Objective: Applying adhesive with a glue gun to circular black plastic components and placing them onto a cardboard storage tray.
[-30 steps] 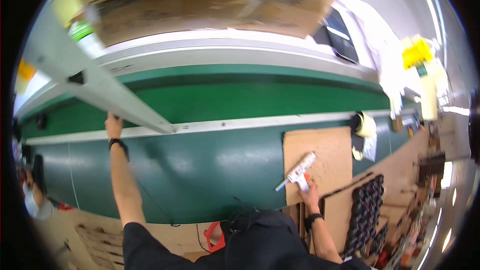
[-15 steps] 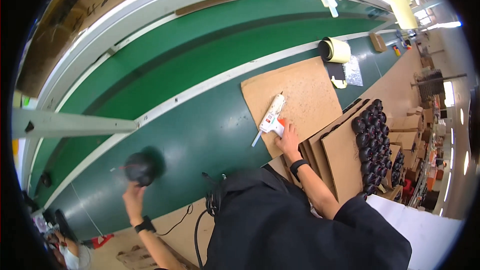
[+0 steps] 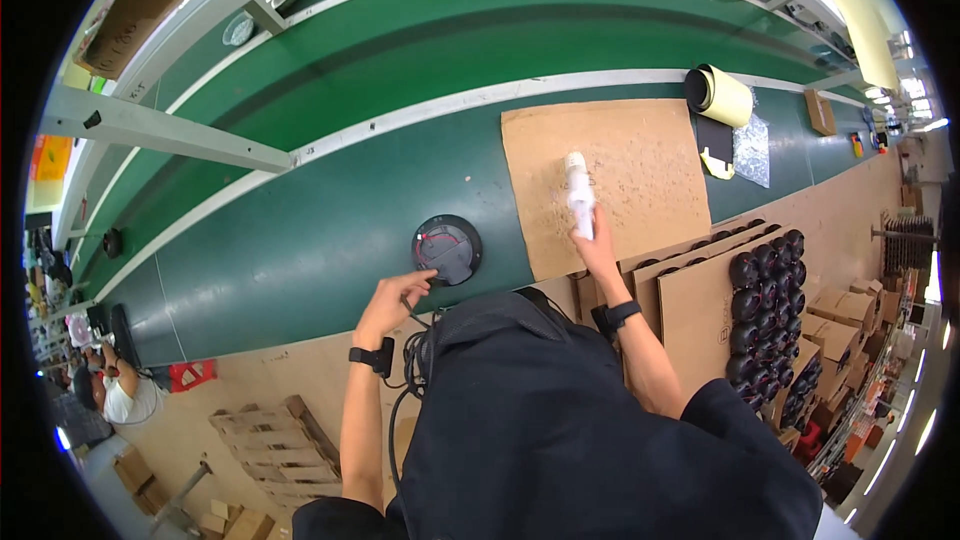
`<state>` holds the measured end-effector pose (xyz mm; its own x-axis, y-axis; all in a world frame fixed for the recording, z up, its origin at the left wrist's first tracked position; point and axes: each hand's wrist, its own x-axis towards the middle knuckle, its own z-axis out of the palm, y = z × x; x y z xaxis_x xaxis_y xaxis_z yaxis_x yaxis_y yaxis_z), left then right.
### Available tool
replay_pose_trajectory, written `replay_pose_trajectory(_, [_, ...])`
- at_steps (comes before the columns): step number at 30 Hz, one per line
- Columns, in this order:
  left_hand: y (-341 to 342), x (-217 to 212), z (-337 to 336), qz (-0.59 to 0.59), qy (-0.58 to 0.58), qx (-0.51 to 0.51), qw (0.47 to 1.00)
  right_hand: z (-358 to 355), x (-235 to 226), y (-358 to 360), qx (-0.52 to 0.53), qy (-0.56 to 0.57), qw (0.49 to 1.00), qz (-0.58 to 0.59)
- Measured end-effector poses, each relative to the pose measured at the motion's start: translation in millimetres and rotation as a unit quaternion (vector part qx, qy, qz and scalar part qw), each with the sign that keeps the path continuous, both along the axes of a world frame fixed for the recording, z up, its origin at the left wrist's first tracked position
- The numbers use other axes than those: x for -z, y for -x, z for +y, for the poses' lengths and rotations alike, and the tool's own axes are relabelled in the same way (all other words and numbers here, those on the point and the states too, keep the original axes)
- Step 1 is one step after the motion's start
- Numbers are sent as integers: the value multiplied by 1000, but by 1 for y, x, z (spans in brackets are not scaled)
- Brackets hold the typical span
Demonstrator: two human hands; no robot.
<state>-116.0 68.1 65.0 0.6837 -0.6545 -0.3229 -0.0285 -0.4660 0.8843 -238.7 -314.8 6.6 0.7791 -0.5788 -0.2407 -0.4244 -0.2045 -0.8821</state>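
Note:
On the green worktable [image 3: 350,220] in front of me lies a round black housing [image 3: 450,252], flat, with a red wire and a black cover inside its rim. My left hand [image 3: 388,304] is at its near left edge, fingers stretched and apart, the index fingertip at the rim. Whether it touches is hard to tell. In my right hand [image 3: 598,248] is a white hot glue gun [image 3: 579,188], held by its grip above a brown cardboard sheet [image 3: 640,160] with specks on it. Its nozzle points away from me.
Beyond the cardboard are a yellow-and-black roll [image 3: 722,98] and a clear plastic bag [image 3: 752,150]. To my right, cardboard sheets [image 3: 695,315] stand beside stacked black round parts [image 3: 765,305]. Cables [image 3: 408,365] hang at the table's near edge. Another person [image 3: 120,385] is at far left.
The black housing has come from the left to in front of me, and its wired inside now shows. My left hand's fingers are now apart beside it. The glue gun has turned to point away. The view has shifted.

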Motion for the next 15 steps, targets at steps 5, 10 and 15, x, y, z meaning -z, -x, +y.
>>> replay_pose_trajectory(5, [-18,10,29,-49,-51,-181,981,4,-37,25,-4,-319,946,-57])
replay_pose_trajectory(10, [-63,21,-27,-14,5,-166,986,12,-42,33,-33,-339,939,37])
replay_pose_trajectory(15, [-60,18,-56,-63,-57,42,996,23,-51,41,-68,-292,954,28])
